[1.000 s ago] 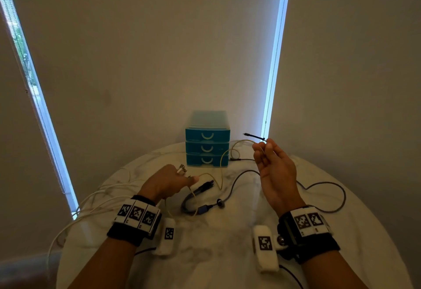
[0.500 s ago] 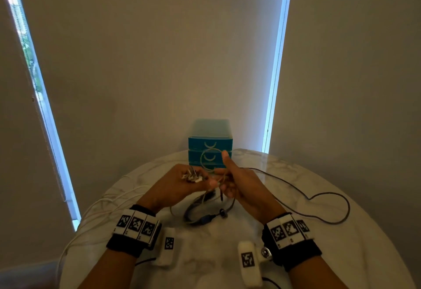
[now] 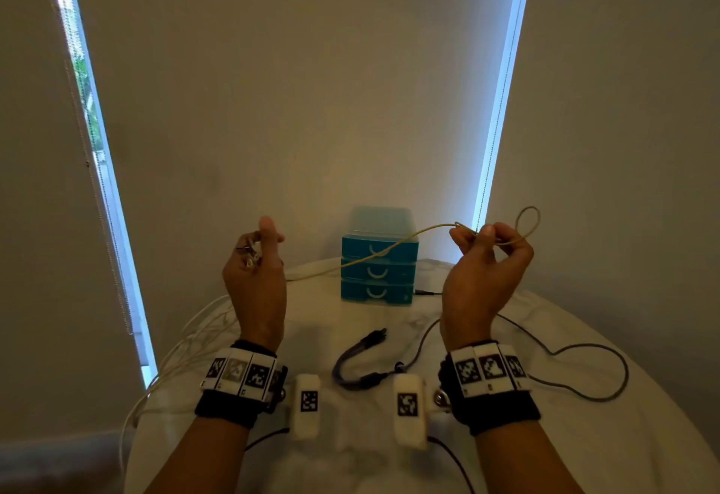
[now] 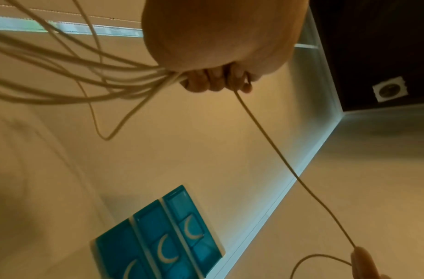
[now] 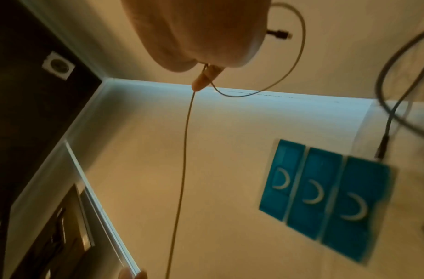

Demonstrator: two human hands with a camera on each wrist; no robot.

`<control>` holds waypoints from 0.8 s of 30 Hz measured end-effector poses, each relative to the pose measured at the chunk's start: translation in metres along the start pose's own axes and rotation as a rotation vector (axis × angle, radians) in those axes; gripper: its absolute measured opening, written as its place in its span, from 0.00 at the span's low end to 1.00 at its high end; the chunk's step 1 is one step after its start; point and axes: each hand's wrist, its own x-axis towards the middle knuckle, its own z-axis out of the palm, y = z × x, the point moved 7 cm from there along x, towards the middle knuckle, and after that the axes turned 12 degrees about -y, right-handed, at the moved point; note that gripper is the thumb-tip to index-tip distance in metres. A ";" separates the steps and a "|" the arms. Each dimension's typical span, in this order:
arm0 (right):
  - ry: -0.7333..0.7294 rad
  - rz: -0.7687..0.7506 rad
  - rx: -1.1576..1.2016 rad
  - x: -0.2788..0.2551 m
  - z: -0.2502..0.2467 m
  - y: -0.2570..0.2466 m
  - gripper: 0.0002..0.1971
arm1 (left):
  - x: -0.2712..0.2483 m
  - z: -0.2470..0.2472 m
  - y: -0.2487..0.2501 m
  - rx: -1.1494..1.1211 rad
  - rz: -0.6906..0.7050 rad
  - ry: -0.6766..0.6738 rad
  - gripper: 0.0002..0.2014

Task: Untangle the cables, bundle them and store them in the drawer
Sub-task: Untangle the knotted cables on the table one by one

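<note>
A thin cream cable (image 3: 389, 250) stretches in the air between my two raised hands, in front of the teal three-drawer unit (image 3: 380, 256). My left hand (image 3: 255, 256) grips one end of it together with several white cable strands (image 4: 86, 79) and small metal plugs. My right hand (image 3: 487, 240) pinches the cable (image 5: 184, 151) near its other end, where it forms a small loop (image 3: 528, 222). All three drawers (image 4: 158, 239) look closed. A dark cable with plugs (image 3: 358, 361) and a long grey cable (image 3: 584, 372) lie on the round marble table (image 3: 350, 450).
White cables (image 3: 183, 345) trail over the table's left edge. The drawer unit (image 5: 325, 192) stands at the table's far edge against the wall. Bright window strips (image 3: 502, 84) run down either side of the blinds.
Both hands have risen and moved apart from the table's middle, pulling the cream cable into a taut span. The right hand now holds a loop out to the right.
</note>
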 end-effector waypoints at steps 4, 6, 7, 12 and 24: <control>-0.243 0.174 -0.053 -0.014 0.077 0.031 0.09 | -0.001 -0.012 0.011 0.007 0.112 0.148 0.25; -0.921 0.435 -0.398 -0.050 0.144 0.065 0.24 | -0.006 -0.011 0.017 0.047 0.150 0.184 0.24; -1.200 0.504 -0.560 -0.071 0.162 0.078 0.31 | -0.008 -0.011 0.020 0.053 0.164 0.192 0.23; -1.127 0.419 -0.535 -0.059 0.149 0.076 0.13 | -0.007 -0.002 0.012 0.126 0.118 0.069 0.22; -1.018 0.423 -0.494 -0.045 0.049 0.075 0.08 | -0.029 0.057 -0.048 0.015 -0.496 -0.658 0.47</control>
